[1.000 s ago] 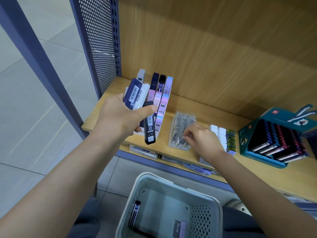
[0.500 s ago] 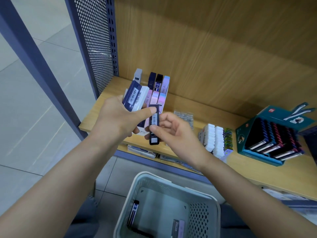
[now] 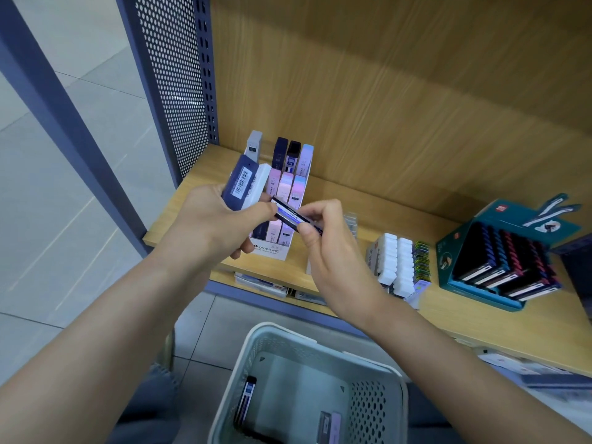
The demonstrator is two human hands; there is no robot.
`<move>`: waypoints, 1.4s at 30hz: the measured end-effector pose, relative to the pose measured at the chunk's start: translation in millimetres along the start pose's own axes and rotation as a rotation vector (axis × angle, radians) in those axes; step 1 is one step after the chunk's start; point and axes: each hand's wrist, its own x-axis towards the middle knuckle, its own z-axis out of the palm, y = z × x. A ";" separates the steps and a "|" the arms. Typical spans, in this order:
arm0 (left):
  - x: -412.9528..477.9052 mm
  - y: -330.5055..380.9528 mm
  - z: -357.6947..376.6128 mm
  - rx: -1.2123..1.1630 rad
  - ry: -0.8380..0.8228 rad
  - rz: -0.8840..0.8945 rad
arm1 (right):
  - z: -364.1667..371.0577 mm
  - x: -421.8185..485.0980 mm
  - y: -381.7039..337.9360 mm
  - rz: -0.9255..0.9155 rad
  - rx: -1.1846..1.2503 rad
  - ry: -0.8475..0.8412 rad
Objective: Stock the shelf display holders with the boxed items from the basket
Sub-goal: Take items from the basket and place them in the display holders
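Observation:
My left hand [image 3: 217, 225] grips a small stack of slim boxes [image 3: 244, 184], a dark blue one with a barcode on top and a white one beside it. My right hand [image 3: 326, 241] pinches one thin dark box with a blue stripe [image 3: 290, 214], held level, its left end touching my left thumb. Both hands hover in front of the white tiered display holder [image 3: 272, 251] on the wooden shelf [image 3: 480, 318], whose rows hold pink, lilac and dark boxes. Below, the grey basket [image 3: 288, 334] holds a few remaining boxes [image 3: 246, 398].
A clear empty holder [image 3: 350, 219] shows behind my right hand. White boxes with green-striped ones [image 3: 398, 264] stand to its right, then a teal display box of dark items [image 3: 503, 267]. A perforated metal side panel [image 3: 173, 78] bounds the shelf on the left.
My right hand came over from the clear holder to my left hand and took hold of the thin dark box, which turned from upright to level.

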 end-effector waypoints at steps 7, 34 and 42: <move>4.5 -4.8 -1.2 0.072 0.040 0.068 | -1.6 4.1 -0.7 0.049 0.201 -0.013; 9.1 0.5 -54.1 -0.032 0.164 0.052 | 29.7 121.0 25.8 -0.083 -0.462 0.047; 6.7 4.7 -51.8 -0.106 0.162 0.078 | 45.8 137.3 32.1 -0.016 -0.571 -0.073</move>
